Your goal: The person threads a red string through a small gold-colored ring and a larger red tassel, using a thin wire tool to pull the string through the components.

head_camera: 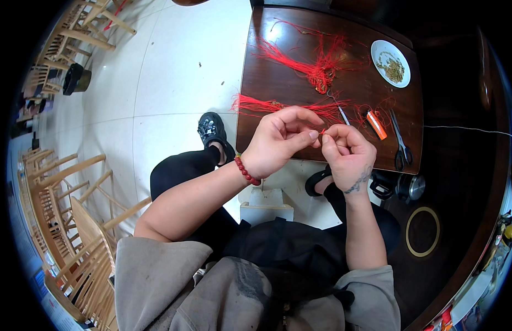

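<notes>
Above the front of a dark wooden table, my left hand and my right hand meet fingertip to fingertip. A short bit of red cord shows between them, pinched by both thumbs and forefingers; its rest is hidden by the fingers. Behind my hands lies a flat bundle of red cords. Farther back is a tangled bundle of red cords with small gold-coloured pieces among the strands. Just past my right hand rests a thin hooked tool with a pale handle. An orange lighter lies right of it.
Black-handled scissors lie along the right side of the wooden table. A white dish holds many tiny gold-coloured pieces. Wooden chairs stand at left, with a dark bin. A dark lidded container sits below the table's right corner.
</notes>
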A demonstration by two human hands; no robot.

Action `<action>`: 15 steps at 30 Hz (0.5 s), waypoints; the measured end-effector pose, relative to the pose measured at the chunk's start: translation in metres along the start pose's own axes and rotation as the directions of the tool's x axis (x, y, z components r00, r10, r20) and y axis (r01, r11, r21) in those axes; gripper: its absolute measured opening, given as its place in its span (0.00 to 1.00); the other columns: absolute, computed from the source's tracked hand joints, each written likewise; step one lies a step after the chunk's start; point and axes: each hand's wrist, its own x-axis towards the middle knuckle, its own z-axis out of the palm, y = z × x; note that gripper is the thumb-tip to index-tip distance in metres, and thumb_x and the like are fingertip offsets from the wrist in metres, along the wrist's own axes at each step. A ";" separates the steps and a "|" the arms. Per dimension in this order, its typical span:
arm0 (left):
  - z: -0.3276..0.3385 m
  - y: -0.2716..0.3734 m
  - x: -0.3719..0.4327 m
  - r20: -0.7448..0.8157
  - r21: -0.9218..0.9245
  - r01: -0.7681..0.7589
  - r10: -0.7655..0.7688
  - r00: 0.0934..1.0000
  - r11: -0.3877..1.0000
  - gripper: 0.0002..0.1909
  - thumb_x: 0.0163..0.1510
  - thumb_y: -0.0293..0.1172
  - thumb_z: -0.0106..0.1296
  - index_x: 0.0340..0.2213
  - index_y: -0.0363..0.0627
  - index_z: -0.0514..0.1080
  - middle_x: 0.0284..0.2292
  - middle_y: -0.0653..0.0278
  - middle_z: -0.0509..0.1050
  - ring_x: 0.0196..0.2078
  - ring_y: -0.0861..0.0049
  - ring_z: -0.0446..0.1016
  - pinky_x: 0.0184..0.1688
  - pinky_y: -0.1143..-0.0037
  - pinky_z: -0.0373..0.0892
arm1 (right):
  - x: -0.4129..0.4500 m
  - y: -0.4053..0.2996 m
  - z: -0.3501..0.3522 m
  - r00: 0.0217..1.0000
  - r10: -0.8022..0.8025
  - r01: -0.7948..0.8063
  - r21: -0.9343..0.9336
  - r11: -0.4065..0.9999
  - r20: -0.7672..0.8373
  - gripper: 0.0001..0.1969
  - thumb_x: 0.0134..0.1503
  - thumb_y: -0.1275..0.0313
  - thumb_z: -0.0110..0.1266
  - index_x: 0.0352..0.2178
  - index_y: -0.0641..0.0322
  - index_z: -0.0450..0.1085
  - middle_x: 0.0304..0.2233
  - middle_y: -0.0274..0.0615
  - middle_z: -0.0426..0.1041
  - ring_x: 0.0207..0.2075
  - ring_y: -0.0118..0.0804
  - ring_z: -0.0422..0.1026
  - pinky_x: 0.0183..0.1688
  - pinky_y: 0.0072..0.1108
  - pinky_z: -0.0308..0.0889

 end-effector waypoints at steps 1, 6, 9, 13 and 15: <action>-0.001 0.000 -0.001 -0.001 -0.001 0.000 0.000 1.000 1.000 0.09 0.55 0.23 0.49 0.38 0.38 0.74 0.30 0.70 0.74 0.23 0.94 0.63 0.24 0.89 0.61 | 0.001 0.000 -0.002 1.000 0.000 0.000 0.000 1.000 0.001 0.02 0.47 0.80 0.56 0.25 0.65 0.71 0.13 0.19 0.55 0.16 0.11 0.51 0.20 0.10 0.50; 0.000 0.016 -0.004 0.182 0.567 -0.257 0.186 0.966 0.782 0.11 0.49 0.21 0.54 0.37 0.40 0.75 0.28 0.68 0.72 0.27 0.87 0.70 0.29 0.83 0.67 | 0.004 0.007 -0.015 0.967 0.194 -0.229 0.240 0.943 0.163 0.01 0.50 0.79 0.54 0.25 0.66 0.71 0.14 0.18 0.57 0.17 0.11 0.51 0.21 0.09 0.49; -0.002 0.008 -0.001 0.279 0.653 -0.452 0.362 0.890 0.608 0.12 0.47 0.20 0.56 0.36 0.41 0.76 0.27 0.65 0.72 0.26 0.82 0.71 0.27 0.81 0.67 | 0.005 0.007 -0.018 0.944 0.231 -0.291 0.263 0.920 0.235 0.02 0.50 0.78 0.54 0.25 0.66 0.71 0.14 0.17 0.57 0.17 0.10 0.51 0.21 0.09 0.48; -0.006 0.001 0.002 0.342 0.688 -0.554 0.465 0.817 0.469 0.10 0.46 0.20 0.56 0.33 0.40 0.76 0.26 0.62 0.71 0.25 0.76 0.70 0.26 0.80 0.67 | 0.005 0.007 -0.019 0.927 0.264 -0.323 0.211 0.923 0.266 0.01 0.50 0.78 0.54 0.26 0.65 0.71 0.12 0.19 0.57 0.16 0.12 0.52 0.21 0.11 0.50; -0.007 0.003 0.003 0.321 0.706 -0.504 0.409 0.854 0.498 0.08 0.47 0.21 0.56 0.32 0.40 0.76 0.27 0.63 0.71 0.26 0.78 0.70 0.27 0.80 0.67 | 0.004 0.002 -0.021 0.967 0.147 -0.154 0.018 0.988 0.206 0.01 0.49 0.78 0.54 0.26 0.64 0.71 0.12 0.22 0.58 0.16 0.14 0.53 0.21 0.12 0.52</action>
